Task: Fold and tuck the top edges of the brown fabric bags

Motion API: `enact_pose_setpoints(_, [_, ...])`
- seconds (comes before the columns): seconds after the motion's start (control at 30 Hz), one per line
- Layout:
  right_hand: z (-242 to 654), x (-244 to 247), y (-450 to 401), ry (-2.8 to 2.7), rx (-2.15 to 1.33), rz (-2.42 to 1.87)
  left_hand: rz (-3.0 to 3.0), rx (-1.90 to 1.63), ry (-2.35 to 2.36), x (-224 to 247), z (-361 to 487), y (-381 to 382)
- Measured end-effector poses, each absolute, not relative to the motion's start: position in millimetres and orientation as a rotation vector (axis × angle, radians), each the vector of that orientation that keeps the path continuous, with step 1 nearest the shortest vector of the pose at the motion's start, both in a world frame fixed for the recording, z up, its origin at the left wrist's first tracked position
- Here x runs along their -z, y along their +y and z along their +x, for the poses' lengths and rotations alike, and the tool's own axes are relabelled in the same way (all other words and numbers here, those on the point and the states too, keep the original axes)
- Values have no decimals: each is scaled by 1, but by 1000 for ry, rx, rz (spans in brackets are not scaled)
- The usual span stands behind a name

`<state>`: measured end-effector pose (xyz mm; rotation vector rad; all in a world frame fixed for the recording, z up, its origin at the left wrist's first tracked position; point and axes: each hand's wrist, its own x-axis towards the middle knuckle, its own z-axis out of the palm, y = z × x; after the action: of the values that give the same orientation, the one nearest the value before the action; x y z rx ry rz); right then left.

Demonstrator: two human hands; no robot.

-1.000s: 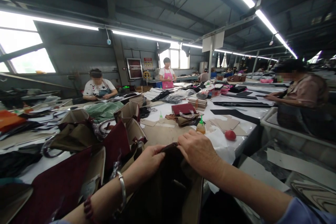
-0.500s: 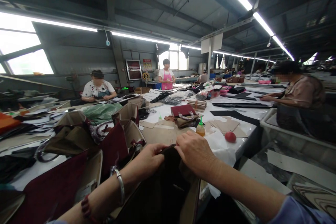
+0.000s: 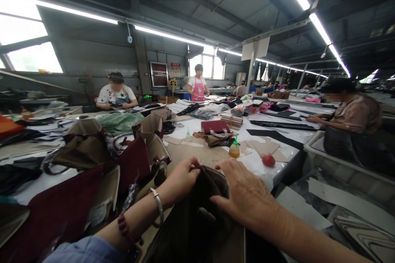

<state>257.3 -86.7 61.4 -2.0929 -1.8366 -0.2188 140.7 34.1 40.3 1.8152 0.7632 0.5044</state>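
A dark bag (image 3: 188, 226) with brownish-olive lining is in front of me, its mouth facing up. The fingers of my left hand (image 3: 182, 181) pinch its far top edge. On the bag's right side is my right hand (image 3: 249, 191), with thumb and fingers apart at the rim; I see no grip on the edge there. Much of the bag's outside is hidden in shadow and behind my arms. To the left stand several maroon bags (image 3: 132, 172) with beige insides, close to my left forearm.
Beyond my hands are a glue bottle with a green tip (image 3: 234, 148), a red ball-like object (image 3: 268, 160), and a maroon bag with a twisted handle (image 3: 216, 126). A white bin (image 3: 348, 168) stands to the right. Co-workers sit or stand around the table.
My right hand has loosened from its pinch at the top edge, moved right and spread its fingers. My left hand still pinches the edge. The view has shifted slightly.
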Motion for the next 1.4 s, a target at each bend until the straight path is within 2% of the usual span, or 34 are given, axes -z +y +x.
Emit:
enact_pose_setpoints(0.23, [263,-72,-107,-1964,-158,-2189,1952,-454,711,-51,125,23])
enact_pose_setpoints(0.53, [290,-65,-93,-2108,213,-2054,1894,-464,780,-38,112,15])
enact_pose_setpoints(0.83, [285,-66,-87,-2054,-212,-2331,1854,-442,671,-36,105,25])
enact_pose_setpoints(0.97, [277,-67,-87,-2075,-14,-2272,1878,-458,669,-33,104,28])
enact_pose_setpoints(1.17, [261,-70,-84,-2307,273,-1771,1923,-538,704,-29,108,29])
enact_pose_setpoints(1.4, [245,-72,-74,-2219,364,-1911,1964,-550,729,-31,107,27])
